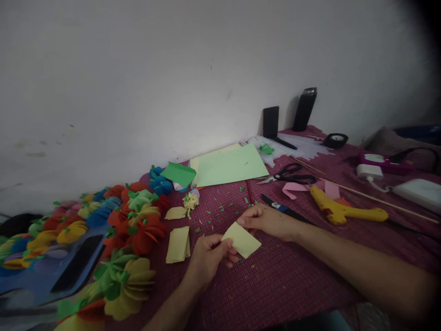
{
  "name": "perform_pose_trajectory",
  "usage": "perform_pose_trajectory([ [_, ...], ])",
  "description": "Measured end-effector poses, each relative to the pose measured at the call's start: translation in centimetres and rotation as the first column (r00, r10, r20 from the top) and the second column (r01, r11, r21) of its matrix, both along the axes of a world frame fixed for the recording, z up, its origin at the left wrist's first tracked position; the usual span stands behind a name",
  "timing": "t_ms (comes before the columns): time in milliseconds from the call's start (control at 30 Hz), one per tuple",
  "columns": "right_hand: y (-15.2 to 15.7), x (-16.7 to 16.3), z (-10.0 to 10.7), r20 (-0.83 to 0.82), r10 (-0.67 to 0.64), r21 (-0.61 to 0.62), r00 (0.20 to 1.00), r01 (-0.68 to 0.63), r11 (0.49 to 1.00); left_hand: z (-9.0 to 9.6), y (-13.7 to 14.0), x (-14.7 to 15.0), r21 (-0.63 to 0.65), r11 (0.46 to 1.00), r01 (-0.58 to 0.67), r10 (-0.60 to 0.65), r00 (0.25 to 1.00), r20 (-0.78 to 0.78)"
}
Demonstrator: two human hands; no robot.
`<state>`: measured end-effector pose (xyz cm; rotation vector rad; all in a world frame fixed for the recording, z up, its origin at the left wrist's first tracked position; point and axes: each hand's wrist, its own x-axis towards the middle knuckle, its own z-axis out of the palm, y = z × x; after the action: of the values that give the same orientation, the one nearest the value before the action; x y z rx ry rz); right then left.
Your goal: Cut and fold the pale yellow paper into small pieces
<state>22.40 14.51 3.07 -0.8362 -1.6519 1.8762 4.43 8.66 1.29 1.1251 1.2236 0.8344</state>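
Observation:
A small pale yellow piece of paper (244, 242) is held above the table between both hands. My left hand (211, 257) pinches its left corner with thumb and fingers. On its upper edge, my right hand (263, 220) has a closed grip, with some fingers hidden. Just left of my left hand lies a stack of yellow paper pieces (177, 246). Behind that stack are a rounded yellow cutout (176, 213) and a bunch of thin yellow paper strips (190, 203). Small green paper scraps (221, 208) are scattered beyond my hands.
Many folded paper flowers (146, 233) crowd the left side. Light green sheets (230, 166) lie at the back beside black scissors (294, 174). A yellow glue gun (347, 211), a utility knife (275, 204) and a thin wooden stick (375, 198) lie right. A power strip (374, 158) sits far right.

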Motion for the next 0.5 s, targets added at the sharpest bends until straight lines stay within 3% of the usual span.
perform_pose_trajectory([
  [500,0.45,0.36,-0.71,-0.047,0.070,-0.090,0.996,-0.074,0.993,0.17,0.00,0.01,-0.012,1.000,0.003,-0.004,1.000,-0.010],
])
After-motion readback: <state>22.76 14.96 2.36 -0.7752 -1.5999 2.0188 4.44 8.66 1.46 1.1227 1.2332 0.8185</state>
